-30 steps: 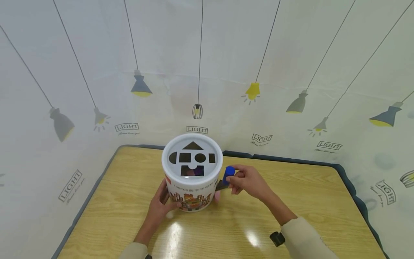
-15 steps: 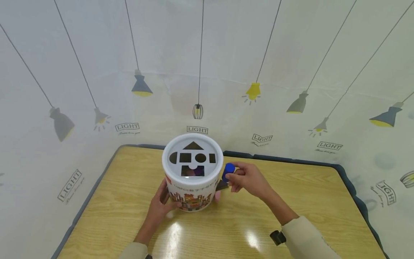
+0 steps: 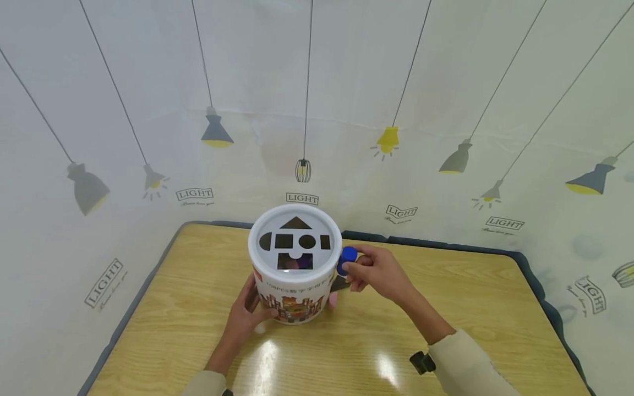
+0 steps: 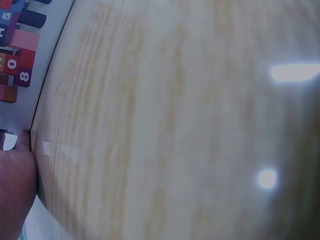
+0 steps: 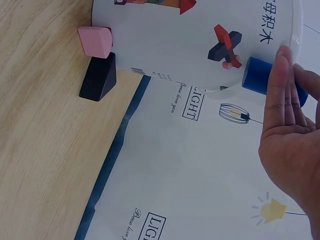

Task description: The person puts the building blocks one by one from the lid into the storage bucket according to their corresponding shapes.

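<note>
Blue block (image 3: 348,259) pinched between thumb and fingers of the right hand (image 3: 380,273), held raised at 3 o'clock from the tub (image 3: 297,300), just beside its rim (image 3: 295,276); whether touching it, impossible to tell from these views. At 7 to 8 o'clock on the tub, left hand (image 3: 242,316) grasping the wall, thumb laid across the printed front, other fingertips hidden behind. Tub standing upright on the wooden table (image 3: 446,286), between left hand and blue block. On top, a white lid (image 3: 269,259) pierced with holes (image 3: 295,223): triangular at 12 o'clock, half-round at 9, oblong at 3, notched at 6. Down on the table, close against the tub at 4 o'clock, black block (image 5: 98,77), with pink block (image 5: 96,42) next to it, nearer 5. Beige sleeves (image 3: 465,363) at 4 and 7 o'clock from the tub. Beyond the table, towards 12, pale backdrop (image 3: 346,82) printed with hanging lamps and lettering.
</note>
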`<state>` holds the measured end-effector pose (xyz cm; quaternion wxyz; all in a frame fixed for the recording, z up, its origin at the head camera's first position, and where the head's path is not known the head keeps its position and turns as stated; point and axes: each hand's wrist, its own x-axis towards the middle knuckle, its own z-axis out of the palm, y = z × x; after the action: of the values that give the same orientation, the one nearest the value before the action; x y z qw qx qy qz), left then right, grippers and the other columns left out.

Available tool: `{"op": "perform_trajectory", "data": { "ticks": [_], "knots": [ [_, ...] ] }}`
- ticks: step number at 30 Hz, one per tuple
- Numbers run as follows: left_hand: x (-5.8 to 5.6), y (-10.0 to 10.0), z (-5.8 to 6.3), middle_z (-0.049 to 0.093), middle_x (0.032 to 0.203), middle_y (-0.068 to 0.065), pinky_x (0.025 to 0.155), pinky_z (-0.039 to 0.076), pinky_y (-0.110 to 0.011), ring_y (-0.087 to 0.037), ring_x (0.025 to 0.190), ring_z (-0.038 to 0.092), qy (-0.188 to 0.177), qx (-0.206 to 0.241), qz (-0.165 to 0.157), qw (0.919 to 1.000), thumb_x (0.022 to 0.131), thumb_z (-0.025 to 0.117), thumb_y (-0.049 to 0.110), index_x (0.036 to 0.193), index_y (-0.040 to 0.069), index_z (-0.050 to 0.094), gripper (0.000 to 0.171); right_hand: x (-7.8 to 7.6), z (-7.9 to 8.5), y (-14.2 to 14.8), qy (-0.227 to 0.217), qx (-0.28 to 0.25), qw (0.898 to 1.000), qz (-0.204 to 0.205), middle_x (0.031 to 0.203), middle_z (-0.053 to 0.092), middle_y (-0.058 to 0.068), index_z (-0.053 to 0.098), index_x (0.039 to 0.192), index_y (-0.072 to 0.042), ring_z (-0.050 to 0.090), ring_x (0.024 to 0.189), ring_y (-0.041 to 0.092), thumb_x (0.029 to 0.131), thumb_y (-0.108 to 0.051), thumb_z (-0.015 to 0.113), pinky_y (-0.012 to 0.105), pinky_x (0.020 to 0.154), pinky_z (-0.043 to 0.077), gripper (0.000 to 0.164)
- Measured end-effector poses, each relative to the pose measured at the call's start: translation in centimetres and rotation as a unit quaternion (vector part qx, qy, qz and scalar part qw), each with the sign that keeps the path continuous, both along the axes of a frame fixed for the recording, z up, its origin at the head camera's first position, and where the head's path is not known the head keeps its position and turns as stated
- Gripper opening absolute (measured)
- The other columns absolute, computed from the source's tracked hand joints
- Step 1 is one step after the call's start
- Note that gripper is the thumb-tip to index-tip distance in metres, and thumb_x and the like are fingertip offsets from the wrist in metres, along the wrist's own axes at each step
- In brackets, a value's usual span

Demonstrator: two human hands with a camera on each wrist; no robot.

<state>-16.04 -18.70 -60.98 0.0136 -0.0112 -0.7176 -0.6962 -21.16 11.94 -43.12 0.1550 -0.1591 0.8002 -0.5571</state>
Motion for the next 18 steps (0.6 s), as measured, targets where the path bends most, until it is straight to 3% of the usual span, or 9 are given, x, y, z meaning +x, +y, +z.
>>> {"op": "perform_trajectory", "data": {
  "ticks": [3, 8, 18],
  "knots": [
    [-0.1, 0.0, 0.0, 0.022, 0.161, -0.007, 0.119, 0.025, -0.03, -0.029, 0.146, 0.025, 0.003, 0.004, -0.001, 1.0, 0.075, 0.082, 0.006, 0.157, 0.021, 0.017, 0.105, 0.0, 0.2, 0.0, 0.009, 0.002, 1.0, -0.002, 0.077, 0.068, 0.017, 0.058, 0.127, -0.002, 0.068, 0.063, 0.025, 0.092, -0.021, 0.068, 0.041, 0.062, 0.064, 0.041],
    [0.0, 0.0, -0.1, 0.021, 0.161, -0.005, 0.118, 0.025, -0.026, -0.028, 0.146, 0.025, 0.001, 0.001, 0.0, 1.0, 0.075, 0.082, 0.006, 0.157, 0.023, 0.018, 0.105, -0.1, 0.4, 0.0, 0.018, 0.004, 1.0, -0.007, 0.078, 0.067, 0.021, 0.059, 0.128, -0.003, 0.068, 0.062, 0.025, 0.092, -0.023, 0.068, 0.042, 0.062, 0.064, 0.043],
    [-0.1, 0.0, 0.0, 0.022, 0.161, -0.005, 0.121, 0.025, -0.035, -0.029, 0.145, 0.026, 0.002, -0.003, 0.004, 1.0, 0.075, 0.082, 0.007, 0.157, 0.023, 0.019, 0.104, -0.2, 1.4, 0.2, 0.034, -0.024, 0.999, -0.027, 0.077, 0.068, 0.024, 0.057, 0.131, -0.002, 0.068, 0.059, 0.028, 0.091, -0.024, 0.069, 0.041, 0.059, 0.064, 0.047]
  ]
}}
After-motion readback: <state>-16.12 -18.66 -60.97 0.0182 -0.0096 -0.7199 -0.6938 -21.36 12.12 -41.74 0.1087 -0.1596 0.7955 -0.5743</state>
